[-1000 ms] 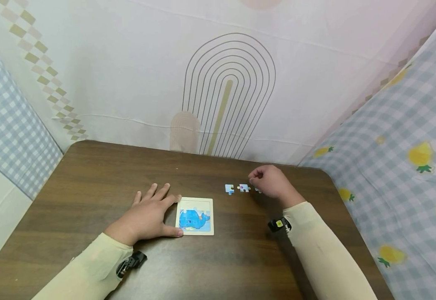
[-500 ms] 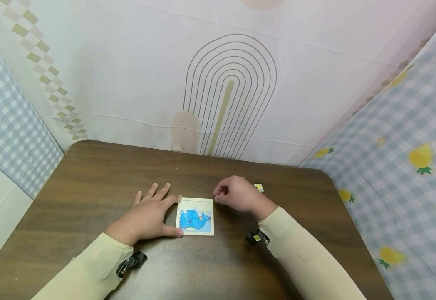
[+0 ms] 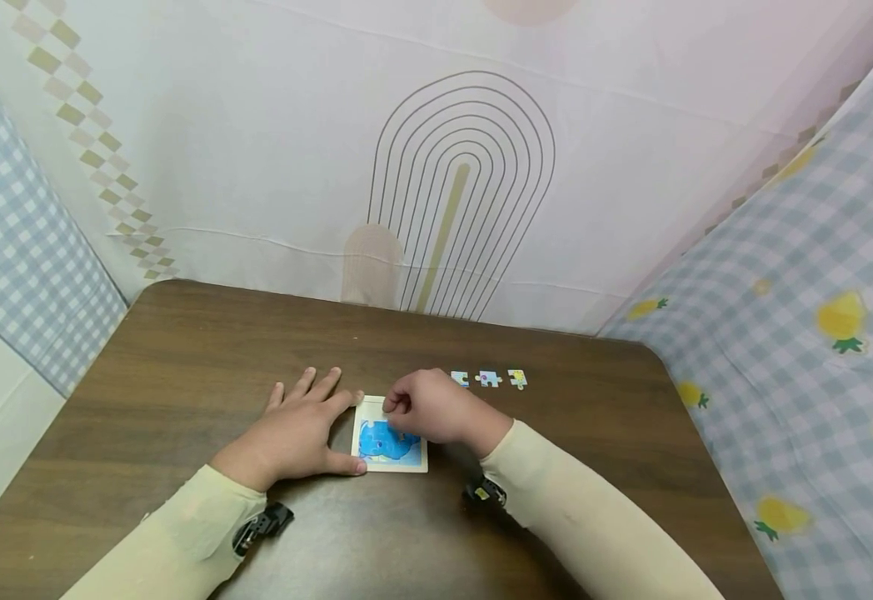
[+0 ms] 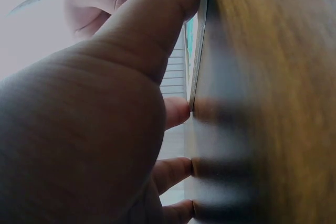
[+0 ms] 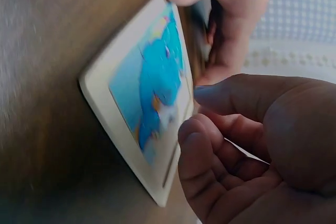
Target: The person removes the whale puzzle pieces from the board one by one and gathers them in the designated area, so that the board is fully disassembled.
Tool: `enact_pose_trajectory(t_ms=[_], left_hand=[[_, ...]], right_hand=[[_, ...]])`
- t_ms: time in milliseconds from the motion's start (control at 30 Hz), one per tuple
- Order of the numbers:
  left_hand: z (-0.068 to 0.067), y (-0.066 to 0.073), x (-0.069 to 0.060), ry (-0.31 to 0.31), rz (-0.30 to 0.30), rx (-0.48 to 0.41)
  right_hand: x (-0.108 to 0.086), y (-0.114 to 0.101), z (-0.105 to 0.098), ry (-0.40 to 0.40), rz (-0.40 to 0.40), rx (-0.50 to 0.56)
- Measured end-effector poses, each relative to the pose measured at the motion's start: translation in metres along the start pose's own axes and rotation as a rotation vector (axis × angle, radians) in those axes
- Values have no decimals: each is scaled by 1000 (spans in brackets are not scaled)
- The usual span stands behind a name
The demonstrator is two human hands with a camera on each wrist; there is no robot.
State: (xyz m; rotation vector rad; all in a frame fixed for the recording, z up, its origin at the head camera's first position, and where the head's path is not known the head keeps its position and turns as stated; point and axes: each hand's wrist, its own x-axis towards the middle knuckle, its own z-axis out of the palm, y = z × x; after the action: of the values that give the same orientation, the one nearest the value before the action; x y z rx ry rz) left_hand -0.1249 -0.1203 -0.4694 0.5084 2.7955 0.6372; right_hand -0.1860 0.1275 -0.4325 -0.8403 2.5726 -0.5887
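A square wooden puzzle board (image 3: pixel 391 467) with a blue whale picture lies flat on the table; a pale strip without picture runs along its far side. My left hand (image 3: pixel 286 435) spreads beside it, thumb and index finger touching its left corners, other fingers on the table. In the left wrist view the thumb (image 4: pixel 152 19) lies against the board's edge. Over the board's far right part is my right hand (image 3: pixel 436 407), fingers curled. In the right wrist view its thumb and index tips are close but apart, with nothing visible between them.
Three loose puzzle pieces, a left one (image 3: pixel 460 378), a middle one (image 3: pixel 489 379) and a yellow-marked one (image 3: pixel 517 378), lie in a row behind the board to the right. A patterned cloth (image 3: pixel 286 167) hangs behind the brown table (image 3: pixel 256 333).
My right hand has moved left and nearer, from beside the loose pieces to over the board. All three pieces are uncovered again. The left hand has stayed put.
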Motion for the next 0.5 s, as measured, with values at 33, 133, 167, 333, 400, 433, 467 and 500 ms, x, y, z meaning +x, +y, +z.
enact_pose_trajectory(t_ms=[33,133,167,333,400,433,467,500], left_hand=[[0,0,0,0,1,0],[0,0,0,0,4,1],[0,0,0,1,5,3],[1,0,0,3,9,8],[1,-1,0,2,10,7],[1,-1,0,2,10,6],[1,-1,0,1,10,5],[1,-1,0,0,10,5]], right_hand=[[1,-2,2,-3,-4,-5],[3,-7,8,-7,-22,-32],[4,-8,10,-5,-28,-42],[6,-14,16,-2,-43,-87],[6,-15,18,-3,-44,-102],[6,-15,18,-3,-44,-110],[7,-16,19,-2,-45,-117],[7,-16,19,0,-49,-124]])
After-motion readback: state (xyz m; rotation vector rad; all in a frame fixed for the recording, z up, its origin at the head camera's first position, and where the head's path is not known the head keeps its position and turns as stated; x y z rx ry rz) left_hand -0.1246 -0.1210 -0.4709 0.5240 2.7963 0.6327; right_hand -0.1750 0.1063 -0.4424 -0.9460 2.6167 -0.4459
